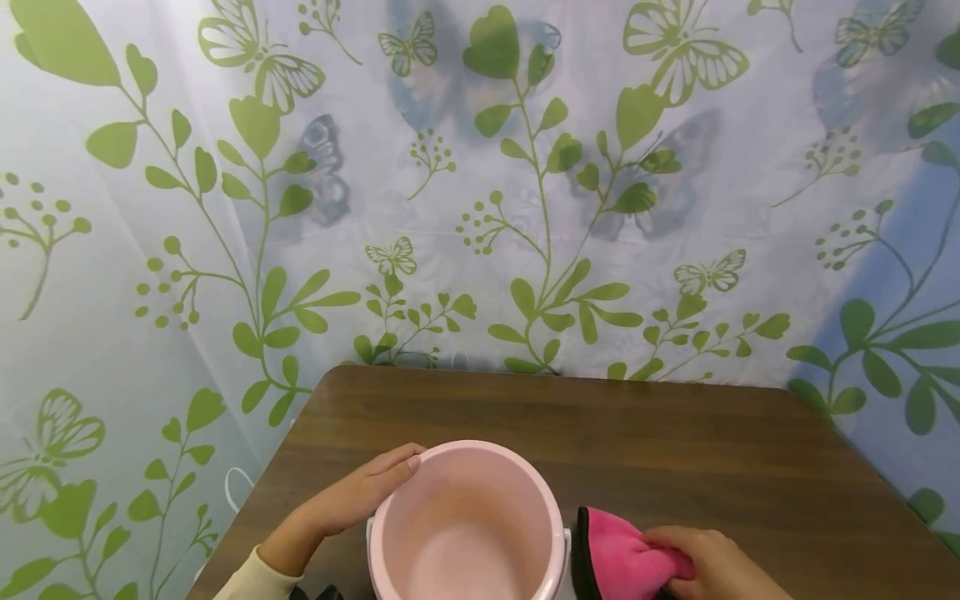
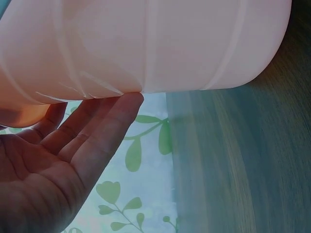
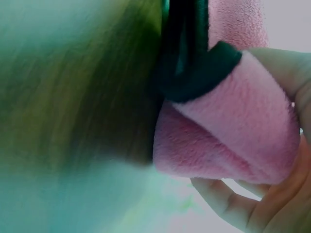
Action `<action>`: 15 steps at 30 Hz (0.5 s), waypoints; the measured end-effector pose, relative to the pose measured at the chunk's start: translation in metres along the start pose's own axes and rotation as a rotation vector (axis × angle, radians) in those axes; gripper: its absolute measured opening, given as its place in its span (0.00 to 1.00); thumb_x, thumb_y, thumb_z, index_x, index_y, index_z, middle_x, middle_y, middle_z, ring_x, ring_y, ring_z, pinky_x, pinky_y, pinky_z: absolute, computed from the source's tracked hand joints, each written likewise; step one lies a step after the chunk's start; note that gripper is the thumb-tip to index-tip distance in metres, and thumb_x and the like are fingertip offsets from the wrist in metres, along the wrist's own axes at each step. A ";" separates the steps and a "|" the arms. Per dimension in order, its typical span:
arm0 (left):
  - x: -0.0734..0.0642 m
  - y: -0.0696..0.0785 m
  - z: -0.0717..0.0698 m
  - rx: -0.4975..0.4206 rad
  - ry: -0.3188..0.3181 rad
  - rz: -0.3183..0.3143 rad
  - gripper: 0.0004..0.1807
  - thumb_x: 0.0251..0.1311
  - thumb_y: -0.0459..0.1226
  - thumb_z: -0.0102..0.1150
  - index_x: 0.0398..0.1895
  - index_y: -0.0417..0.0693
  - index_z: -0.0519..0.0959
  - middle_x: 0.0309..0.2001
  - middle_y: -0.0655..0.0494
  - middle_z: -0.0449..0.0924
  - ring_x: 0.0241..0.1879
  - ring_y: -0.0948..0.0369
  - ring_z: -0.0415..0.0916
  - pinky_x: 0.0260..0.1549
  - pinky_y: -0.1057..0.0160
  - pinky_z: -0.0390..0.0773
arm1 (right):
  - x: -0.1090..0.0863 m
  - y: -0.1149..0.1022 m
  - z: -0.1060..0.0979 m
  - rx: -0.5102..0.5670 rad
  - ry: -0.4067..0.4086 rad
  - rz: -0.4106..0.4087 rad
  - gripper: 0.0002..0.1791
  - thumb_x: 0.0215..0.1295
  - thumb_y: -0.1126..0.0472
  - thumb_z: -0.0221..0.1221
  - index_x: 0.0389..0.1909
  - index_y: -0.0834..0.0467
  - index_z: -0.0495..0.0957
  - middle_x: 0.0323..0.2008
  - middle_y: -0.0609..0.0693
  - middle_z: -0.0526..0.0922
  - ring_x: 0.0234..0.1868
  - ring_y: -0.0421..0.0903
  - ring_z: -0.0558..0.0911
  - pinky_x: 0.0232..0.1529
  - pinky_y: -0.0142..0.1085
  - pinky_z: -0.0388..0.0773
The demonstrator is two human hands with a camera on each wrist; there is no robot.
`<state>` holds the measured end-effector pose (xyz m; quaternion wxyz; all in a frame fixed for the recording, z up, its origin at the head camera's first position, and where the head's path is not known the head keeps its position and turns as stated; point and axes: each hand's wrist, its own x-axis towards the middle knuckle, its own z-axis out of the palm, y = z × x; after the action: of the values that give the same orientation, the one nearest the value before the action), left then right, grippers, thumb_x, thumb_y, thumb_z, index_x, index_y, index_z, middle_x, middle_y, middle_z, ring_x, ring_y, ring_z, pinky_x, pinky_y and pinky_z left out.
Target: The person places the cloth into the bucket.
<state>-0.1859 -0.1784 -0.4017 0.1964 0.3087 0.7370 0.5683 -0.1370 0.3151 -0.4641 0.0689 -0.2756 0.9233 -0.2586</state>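
A pale pink bucket (image 1: 468, 533) stands upright at the near side of the wooden table, its inside showing nothing but its walls and floor. My left hand (image 1: 363, 492) lies along its left side, close to the rim. In the left wrist view, nearly straight fingers (image 2: 104, 128) touch the bucket's outer wall (image 2: 146, 48); the thumb is mostly hidden there. To the right of the bucket, my right hand (image 1: 708, 554) grips a bunched bright pink cloth (image 1: 618, 554) with black edging. The right wrist view shows the plush cloth (image 3: 228, 131) folded between thumb and fingers.
The brown wooden table (image 1: 570, 417) stretches back to a white curtain (image 1: 450, 208) printed with green leaves and butterflies. Light-coloured handle mounts (image 1: 566, 542) show at the bucket's sides. A white cord loop (image 1: 238, 487) hangs by the table's left edge.
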 end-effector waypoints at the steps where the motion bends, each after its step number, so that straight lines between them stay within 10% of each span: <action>1: 0.000 0.000 0.000 -0.002 -0.003 -0.001 0.20 0.83 0.42 0.35 0.62 0.39 0.71 0.52 0.37 0.76 0.49 0.52 0.77 0.47 0.60 0.80 | 0.000 -0.001 0.000 0.004 0.014 -0.004 0.24 0.59 0.50 0.73 0.54 0.53 0.83 0.46 0.38 0.84 0.41 0.34 0.80 0.39 0.34 0.81; 15: 0.001 -0.001 0.000 -0.011 0.006 0.005 0.20 0.83 0.42 0.35 0.61 0.38 0.71 0.52 0.35 0.75 0.48 0.53 0.78 0.46 0.60 0.81 | 0.001 -0.015 -0.024 -0.017 0.075 0.076 0.27 0.55 0.55 0.75 0.56 0.57 0.81 0.45 0.44 0.85 0.40 0.33 0.79 0.39 0.33 0.82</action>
<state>-0.1868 -0.1784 -0.4026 0.1945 0.3076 0.7336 0.5738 -0.1376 0.3142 -0.4357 0.0415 -0.2312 0.9371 -0.2582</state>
